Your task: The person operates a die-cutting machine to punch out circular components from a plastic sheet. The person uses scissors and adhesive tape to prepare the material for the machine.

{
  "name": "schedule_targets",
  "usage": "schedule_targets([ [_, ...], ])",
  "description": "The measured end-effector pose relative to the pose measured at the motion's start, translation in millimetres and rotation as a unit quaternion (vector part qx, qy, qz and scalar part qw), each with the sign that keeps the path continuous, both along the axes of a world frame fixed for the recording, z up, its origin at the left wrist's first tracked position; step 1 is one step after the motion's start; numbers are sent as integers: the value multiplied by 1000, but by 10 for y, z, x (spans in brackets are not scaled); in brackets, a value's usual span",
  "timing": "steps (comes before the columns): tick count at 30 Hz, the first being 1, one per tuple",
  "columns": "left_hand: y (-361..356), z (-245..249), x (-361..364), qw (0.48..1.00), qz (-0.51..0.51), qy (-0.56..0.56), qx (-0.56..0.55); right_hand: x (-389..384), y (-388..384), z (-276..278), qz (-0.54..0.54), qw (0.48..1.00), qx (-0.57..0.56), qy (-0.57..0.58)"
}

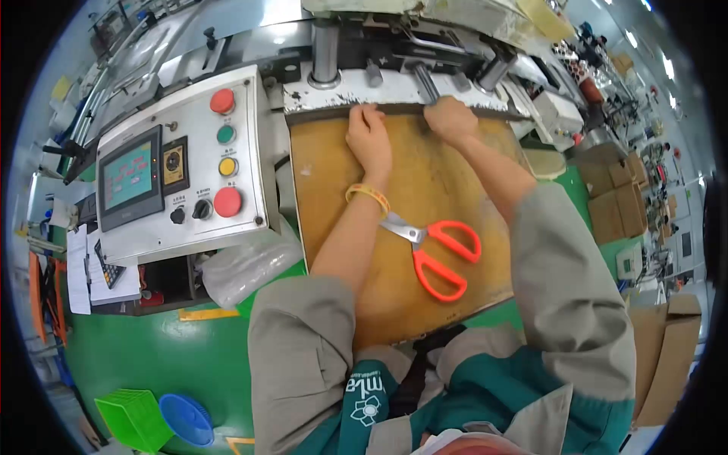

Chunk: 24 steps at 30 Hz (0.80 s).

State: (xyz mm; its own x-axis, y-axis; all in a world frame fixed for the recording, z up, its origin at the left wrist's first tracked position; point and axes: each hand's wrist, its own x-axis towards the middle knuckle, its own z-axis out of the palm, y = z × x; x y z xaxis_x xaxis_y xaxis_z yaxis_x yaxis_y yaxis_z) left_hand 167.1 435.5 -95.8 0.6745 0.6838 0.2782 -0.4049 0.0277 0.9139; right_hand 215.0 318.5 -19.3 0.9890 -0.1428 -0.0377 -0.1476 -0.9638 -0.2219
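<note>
Left hand, right hand at far edge of wooden board, fingers curled together against metal bar; grip on anything: cannot tell. Orange scissors near left wrist

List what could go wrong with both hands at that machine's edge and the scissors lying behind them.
1. Pinch: the left hand and right hand have their fingers at the gap under the metal plate. If the machine cycled, they could be caught.
2. Cut: the scissors lie on the wooden board, blades pointing at the left forearm. Pulling back might snag them.
</note>
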Motion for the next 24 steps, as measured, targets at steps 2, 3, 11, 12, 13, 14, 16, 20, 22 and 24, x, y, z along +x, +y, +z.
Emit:
schedule_targets([
  [2, 8, 107, -109, 999, -13, 35, -20, 24, -43, -52, -11, 1000, 19, 8],
  [3, 14, 120, -104, 999, -14, 31, -23, 127, -166, -140, 0, 994, 100, 37],
  [11, 48, 80, -49, 999, -15, 26, -17, 319, -382, -388, -65, 489, 808, 322],
  [12, 31, 95, -68, 999, -17, 26, -16, 361, -424, -339, -12, 588, 735, 337],
  [13, 16, -29, 30, 1000, -6, 11, -13, 382, -374, -372, -12, 840, 510, 184],
  [14, 18, 0, 39, 1000, 0, 13, -6, 274, -232, -294, -13, 977, 213, 11],
  [16, 35, 28, -36, 1000, 4, 26, 14, -57, 61, 22, -52, 998, -1, -19],
  [20, 56, 64, -79, 999, -10, 40, -23, 203, -132, -222, -4, 997, 56, -46],
  [22, 52, 20, -31, 999, -2, 28, -23, 318, -303, -218, -50, 803, 554, 216],
  [24, 44, -10, 16, 1000, 7, 24, -5, 149, -323, -171, -144, 517, 779, 324],
])
